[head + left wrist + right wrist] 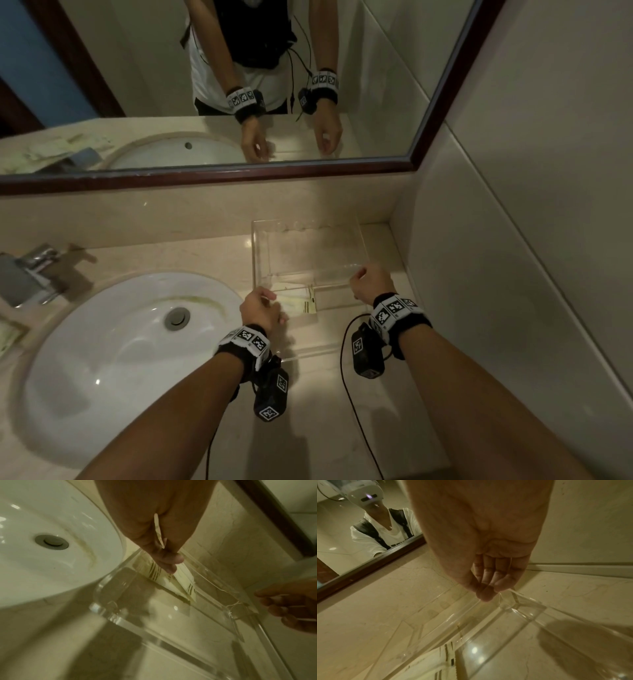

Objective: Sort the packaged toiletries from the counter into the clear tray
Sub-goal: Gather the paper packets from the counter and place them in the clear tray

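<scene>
The clear tray (306, 224) stands on the counter right of the sink, near the corner wall. My left hand (274, 301) reaches into its left side and pinches a cream packaged toiletry (158, 531) between thumb and fingers. More cream packets (180, 580) with dark stripes lie flat on the tray floor under that hand (169, 562); they also show in the head view (305, 305) and the right wrist view (443, 660). My right hand (358, 274) pinches the top of the tray's right wall (522, 609) at a corner, thumb and fingertips (503, 585) meeting on the rim.
A white sink (120, 342) with a metal drain lies to the left, a chrome faucet (27, 274) behind it. More cream packets (7, 337) sit at the counter's far left edge. A framed mirror (239, 174) runs along the back; a tiled wall (513, 274) closes the right side.
</scene>
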Motion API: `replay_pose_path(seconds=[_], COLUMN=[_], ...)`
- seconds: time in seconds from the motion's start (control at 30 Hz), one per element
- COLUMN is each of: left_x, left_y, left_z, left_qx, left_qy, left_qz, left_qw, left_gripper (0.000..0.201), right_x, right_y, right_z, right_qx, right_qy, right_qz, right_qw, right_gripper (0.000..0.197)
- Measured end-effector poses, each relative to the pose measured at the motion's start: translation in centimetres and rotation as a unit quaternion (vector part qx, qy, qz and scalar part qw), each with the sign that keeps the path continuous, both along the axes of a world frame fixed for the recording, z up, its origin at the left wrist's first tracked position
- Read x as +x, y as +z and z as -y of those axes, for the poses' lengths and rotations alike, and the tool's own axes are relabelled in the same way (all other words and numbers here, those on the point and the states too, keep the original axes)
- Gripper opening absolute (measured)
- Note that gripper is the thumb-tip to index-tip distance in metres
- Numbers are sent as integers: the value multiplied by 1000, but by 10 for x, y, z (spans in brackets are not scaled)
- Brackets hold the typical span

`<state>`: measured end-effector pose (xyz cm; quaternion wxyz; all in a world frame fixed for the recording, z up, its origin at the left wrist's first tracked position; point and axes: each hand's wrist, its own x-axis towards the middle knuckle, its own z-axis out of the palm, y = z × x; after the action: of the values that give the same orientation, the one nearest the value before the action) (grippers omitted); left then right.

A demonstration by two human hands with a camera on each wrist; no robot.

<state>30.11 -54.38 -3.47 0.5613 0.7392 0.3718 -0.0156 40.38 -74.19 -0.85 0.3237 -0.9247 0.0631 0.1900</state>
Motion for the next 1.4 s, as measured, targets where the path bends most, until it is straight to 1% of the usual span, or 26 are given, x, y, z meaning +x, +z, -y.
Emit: replay_pose_path(seconds=[0.07,0.13,0.3,0.43,0.57,0.67,0.73,0.87,1.0,1.1,1.27,1.4], left_x=[1,-1,-6,-7,-8,-10,-10,-11,-12,-14,-26,-44], left_y=[3,2,4,5,7,13,19,35,58,75,99,113], left_z=[-5,-10,-18,-20,-18,-17,-20,-36,-57,-75,-109,-145], left_qx=[42,65,105,100,105,102,103,113,134,158,170,180], left_qy=[-17,-23,-51,-76,-134,-159,-159,-161,-151,-135,-111,-76], left_qz=[-17,-46,-79,-77,-71,-67,-62,-50,-32,-12,18,23], left_qw=[999,997,990,989,983,980,980,979,979,978,979,980], left_gripper=[9,8,21,23,26,26,23,18,22,19,12,13], right_x=[1,2,3,3,0,-3,-5,-7,-11,-14,-26,-41], right_y=[1,2,6,6,11,16,21,37,54,70,93,107], right_z=[-3,-5,-14,-17,-21,-25,-29,-39,-59,-77,-115,-151], right_qx=[-1,0,-1,-6,-4,1,3,-3,-4,0,7,15], right_qy=[2,-1,5,17,26,34,38,56,70,93,113,138], right_qz=[0,-1,-5,1,0,-11,-9,5,14,30,51,56], right_qw=[1000,1000,1000,1000,1000,999,999,998,997,995,992,989], right_gripper=[24,24,30,27,22,12,9,14,17,15,22,19])
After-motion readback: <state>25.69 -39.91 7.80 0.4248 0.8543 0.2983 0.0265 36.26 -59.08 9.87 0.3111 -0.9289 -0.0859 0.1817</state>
